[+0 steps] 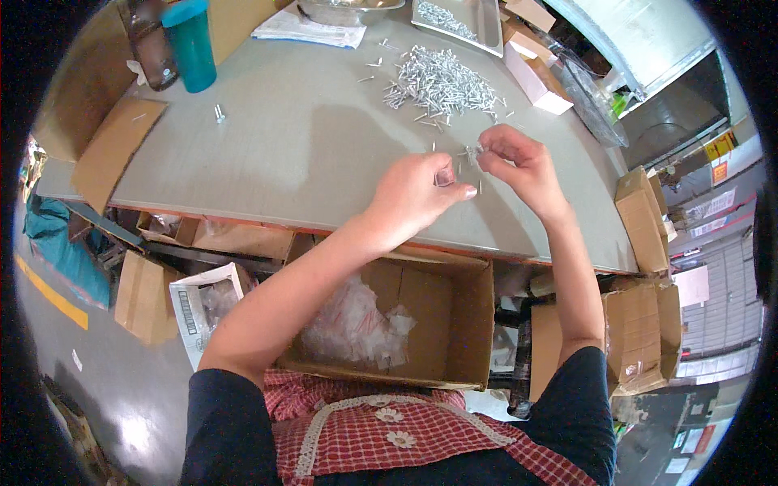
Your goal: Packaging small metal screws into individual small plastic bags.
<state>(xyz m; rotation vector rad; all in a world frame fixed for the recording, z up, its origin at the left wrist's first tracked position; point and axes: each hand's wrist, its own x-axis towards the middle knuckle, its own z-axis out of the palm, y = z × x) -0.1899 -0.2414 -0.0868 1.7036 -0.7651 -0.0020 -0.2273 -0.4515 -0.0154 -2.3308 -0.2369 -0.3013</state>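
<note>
Grey tabletop [308, 154] at frame centre: your left hand [417, 194] and right hand [519, 162] pinch small, stiff, light screws [468, 154]; grip them by the shank.

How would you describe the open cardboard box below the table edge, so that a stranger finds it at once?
Start at the grey table and go to its near edge under the left hand. Right below sits an open cardboard box. Unlike the other cartons nearby, it holds a heap of small clear plastic bags.
</note>
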